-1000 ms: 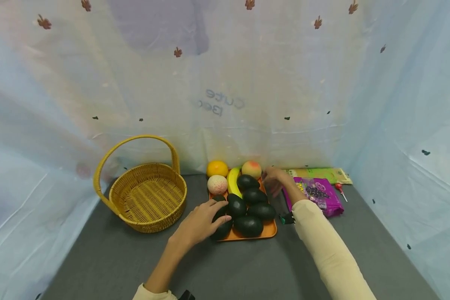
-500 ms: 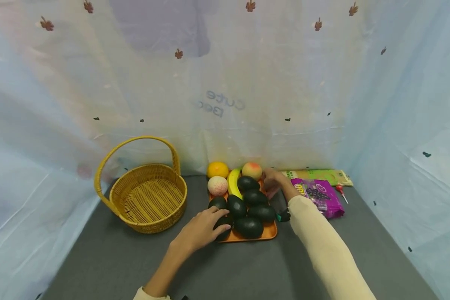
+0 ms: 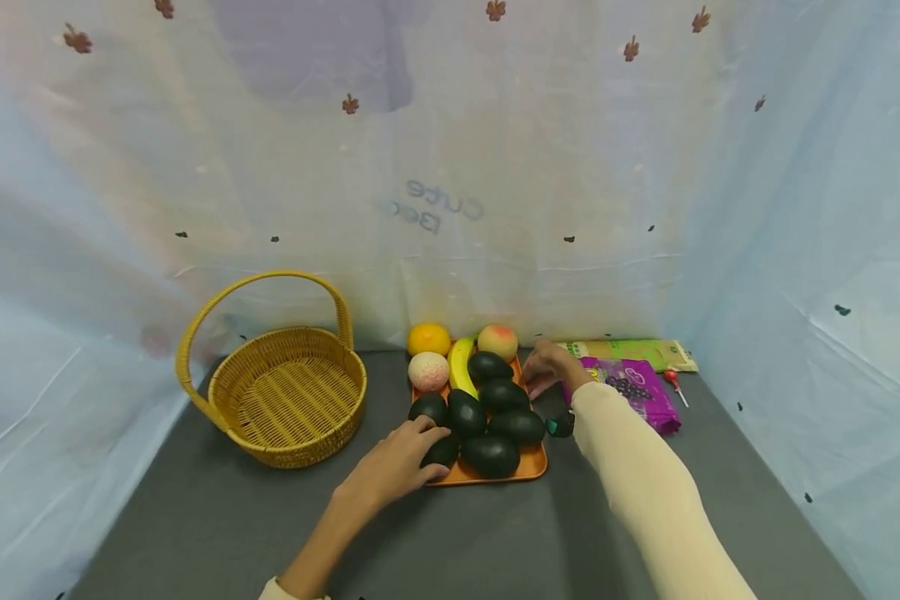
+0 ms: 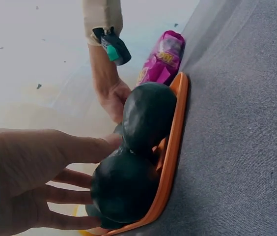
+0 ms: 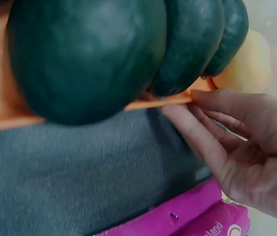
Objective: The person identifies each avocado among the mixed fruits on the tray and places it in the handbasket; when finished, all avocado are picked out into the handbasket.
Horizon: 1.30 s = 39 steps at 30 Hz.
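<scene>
A pale printed sheet hung behind a grey desk. On the left stood a yellow wicker basket, its handle arching upright. An orange tray lay flat mid-desk, right of the basket, its long axis running away from the person toward the sheet. Right of it a purple bag slanted; a flat green packet behind lay lengthwise left to right. The left hand was wide, thumb and fingers spread about the front-left avocado. The right hand touched the tray's right rim, fingers extended, thumb tip close beside them. Of seven dark green avocados in the tray, four along the right lay roughly crosswise, while the middle one angled back and leftward. A banana ran front to back between an orange and a peach; a speckled ball-shaped fruit sat before the orange. A red lollipop lay right of the bag, stick toward the person.
</scene>
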### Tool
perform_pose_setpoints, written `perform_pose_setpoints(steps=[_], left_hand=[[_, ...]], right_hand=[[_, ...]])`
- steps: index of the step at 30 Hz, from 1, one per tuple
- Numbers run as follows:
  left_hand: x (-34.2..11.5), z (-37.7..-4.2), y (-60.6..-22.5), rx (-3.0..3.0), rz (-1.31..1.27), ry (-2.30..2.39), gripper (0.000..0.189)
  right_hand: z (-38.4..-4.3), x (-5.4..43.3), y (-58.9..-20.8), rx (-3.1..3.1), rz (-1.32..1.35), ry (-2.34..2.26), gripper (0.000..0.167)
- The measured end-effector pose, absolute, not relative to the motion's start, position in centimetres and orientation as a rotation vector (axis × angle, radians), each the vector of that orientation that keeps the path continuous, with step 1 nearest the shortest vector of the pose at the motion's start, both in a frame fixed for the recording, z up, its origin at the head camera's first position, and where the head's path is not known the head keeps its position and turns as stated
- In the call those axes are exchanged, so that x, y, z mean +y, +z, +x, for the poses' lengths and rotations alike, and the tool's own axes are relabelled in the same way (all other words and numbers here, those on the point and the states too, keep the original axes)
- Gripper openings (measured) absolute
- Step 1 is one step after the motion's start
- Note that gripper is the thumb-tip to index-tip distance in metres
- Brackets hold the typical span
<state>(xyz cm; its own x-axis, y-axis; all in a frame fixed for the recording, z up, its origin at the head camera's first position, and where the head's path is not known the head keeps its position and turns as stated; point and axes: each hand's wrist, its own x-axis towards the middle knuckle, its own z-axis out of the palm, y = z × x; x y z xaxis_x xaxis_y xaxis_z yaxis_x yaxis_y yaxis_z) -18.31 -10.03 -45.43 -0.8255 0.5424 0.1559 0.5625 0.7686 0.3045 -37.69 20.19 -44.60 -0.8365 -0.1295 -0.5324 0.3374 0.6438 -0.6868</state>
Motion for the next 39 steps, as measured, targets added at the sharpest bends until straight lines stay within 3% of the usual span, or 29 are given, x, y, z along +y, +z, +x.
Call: perform_pose_setpoints(steps=[23,39], left_hand=[[-10.1,-18.3,-45.4,-2.814,-0.952,-0.477,0.044],[-11.7,-17.3,-41.8,-2.78,-0.784,-0.476,0.045]], right_hand=[[-37.5,20.7,-44.1,2.278,0.184,-1.174,0.02],[-37.8,20.7,-44.4,2.276,0.206,-1.128,0.021]])
